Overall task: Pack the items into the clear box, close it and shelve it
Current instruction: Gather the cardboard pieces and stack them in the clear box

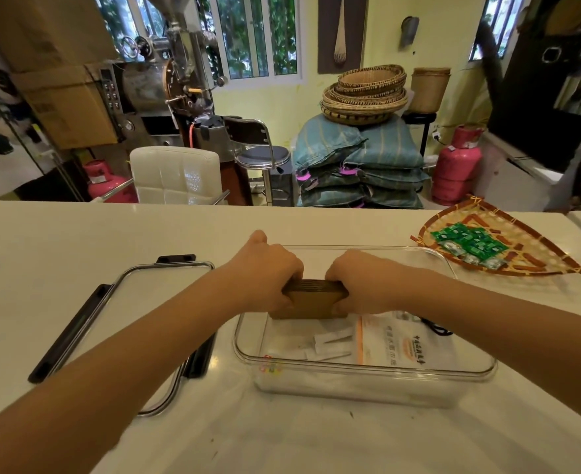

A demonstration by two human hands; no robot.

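A clear plastic box (pixel 368 371) stands open on the white table in front of me. Inside lie white sachets (pixel 330 343) and a white printed bag (pixel 405 343). My left hand (pixel 265 268) and my right hand (pixel 357 278) both grip a stack of brown paper pieces (pixel 313 297), held upright over the box's left half. The box's clear lid (pixel 138 309) with black latches lies flat on the table to the left.
A woven bamboo tray (pixel 528 258) with several green packets (pixel 470 242) sits at the table's right rear. Beyond the table's far edge stand a white chair (pixel 176 174), stacked sacks (pixel 357 162) and pink gas cylinders (pixel 455 165).
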